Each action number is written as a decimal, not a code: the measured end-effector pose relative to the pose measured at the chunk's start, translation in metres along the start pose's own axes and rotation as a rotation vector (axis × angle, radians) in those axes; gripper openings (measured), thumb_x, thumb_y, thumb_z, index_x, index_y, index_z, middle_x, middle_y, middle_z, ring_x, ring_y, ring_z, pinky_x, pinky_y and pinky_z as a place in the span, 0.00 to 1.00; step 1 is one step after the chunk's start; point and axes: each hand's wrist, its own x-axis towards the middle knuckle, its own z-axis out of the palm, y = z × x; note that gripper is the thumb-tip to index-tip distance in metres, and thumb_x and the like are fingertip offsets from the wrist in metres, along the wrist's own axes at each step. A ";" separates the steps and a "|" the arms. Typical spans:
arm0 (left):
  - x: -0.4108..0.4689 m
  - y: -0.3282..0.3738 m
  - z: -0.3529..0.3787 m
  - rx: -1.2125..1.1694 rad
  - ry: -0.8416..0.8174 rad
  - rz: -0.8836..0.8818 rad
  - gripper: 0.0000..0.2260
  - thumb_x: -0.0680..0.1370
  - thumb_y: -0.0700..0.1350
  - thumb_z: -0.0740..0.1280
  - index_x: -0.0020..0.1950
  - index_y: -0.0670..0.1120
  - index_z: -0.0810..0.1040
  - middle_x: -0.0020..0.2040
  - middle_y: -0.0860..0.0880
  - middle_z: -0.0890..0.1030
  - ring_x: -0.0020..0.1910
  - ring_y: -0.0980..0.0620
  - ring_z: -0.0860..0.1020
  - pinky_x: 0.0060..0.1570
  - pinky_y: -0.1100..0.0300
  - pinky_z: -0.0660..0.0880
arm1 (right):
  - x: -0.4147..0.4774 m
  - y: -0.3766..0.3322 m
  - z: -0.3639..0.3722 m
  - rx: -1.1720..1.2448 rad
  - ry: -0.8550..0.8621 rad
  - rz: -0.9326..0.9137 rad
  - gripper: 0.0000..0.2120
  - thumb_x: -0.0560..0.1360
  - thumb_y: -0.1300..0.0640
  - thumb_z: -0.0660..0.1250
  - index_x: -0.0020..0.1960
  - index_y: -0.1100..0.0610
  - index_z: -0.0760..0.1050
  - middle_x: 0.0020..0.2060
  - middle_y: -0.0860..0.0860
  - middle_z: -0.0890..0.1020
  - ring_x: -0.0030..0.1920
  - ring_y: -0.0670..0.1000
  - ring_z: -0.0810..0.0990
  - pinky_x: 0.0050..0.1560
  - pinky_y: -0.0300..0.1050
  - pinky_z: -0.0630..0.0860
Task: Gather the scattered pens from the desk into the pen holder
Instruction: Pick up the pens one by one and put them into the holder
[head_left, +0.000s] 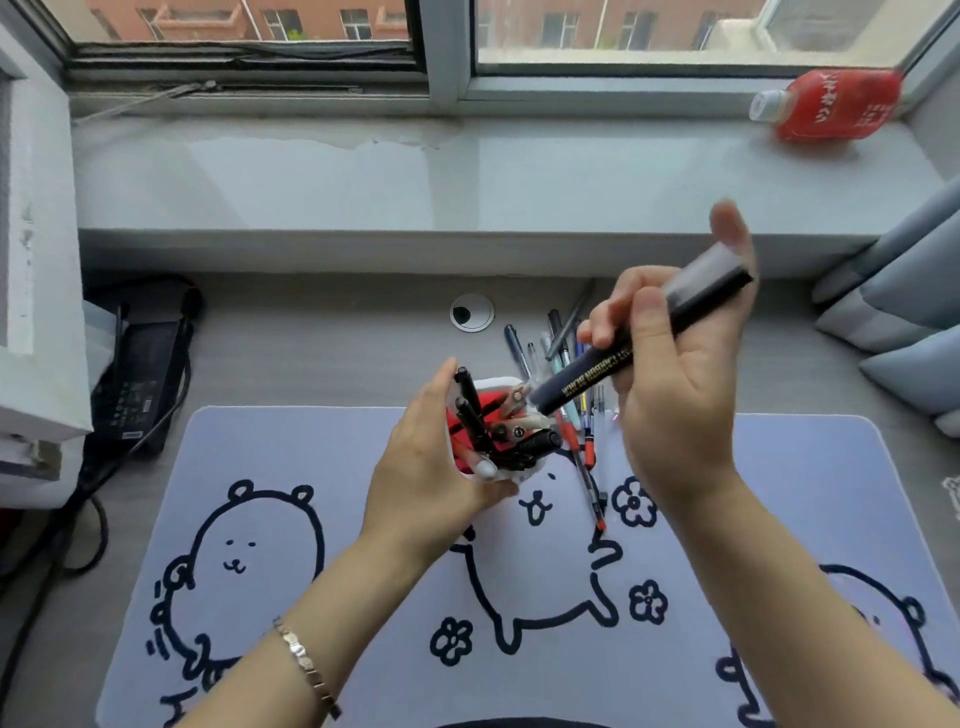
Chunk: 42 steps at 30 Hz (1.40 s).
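My left hand (434, 467) grips the white and red pen holder (493, 387) from its left side, near the desk's middle. Several black pens (475, 415) stand inside it. My right hand (675, 384) holds a thick dark marker (587, 376) with gold lettering, tilted, its lower end just above the holder's right rim. Behind and to the right of the holder, several loose pens (558, 332) lie in a pile on the desk. A red-tipped pen (589, 483) lies on the mat, partly hidden by my right hand.
A pale mat with bear drawings (311, 545) covers the near desk. A black power brick and cables (140, 379) sit at the left. A round cable grommet (471, 312) is behind the holder. A red bottle (831, 106) lies on the windowsill, with grey cushions (904, 312) at the right.
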 end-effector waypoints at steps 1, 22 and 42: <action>0.000 0.005 0.005 0.008 -0.013 0.020 0.46 0.61 0.49 0.78 0.72 0.57 0.55 0.68 0.57 0.68 0.66 0.55 0.66 0.58 0.62 0.65 | -0.006 0.004 0.004 -0.038 -0.006 -0.010 0.22 0.78 0.69 0.49 0.65 0.49 0.53 0.39 0.51 0.72 0.33 0.47 0.73 0.43 0.41 0.76; -0.022 0.000 0.028 0.112 -0.027 0.000 0.46 0.60 0.49 0.78 0.72 0.55 0.56 0.64 0.57 0.71 0.62 0.55 0.69 0.53 0.63 0.67 | -0.062 0.034 -0.028 -0.914 -0.187 -0.347 0.14 0.75 0.67 0.58 0.58 0.69 0.74 0.57 0.57 0.77 0.60 0.52 0.75 0.65 0.40 0.70; -0.017 0.002 0.030 -0.052 -0.060 -0.106 0.44 0.58 0.57 0.73 0.68 0.68 0.51 0.67 0.57 0.71 0.63 0.52 0.73 0.57 0.52 0.75 | -0.042 0.036 -0.021 -1.070 -0.787 0.087 0.41 0.69 0.29 0.36 0.74 0.53 0.50 0.72 0.41 0.43 0.72 0.40 0.34 0.72 0.45 0.34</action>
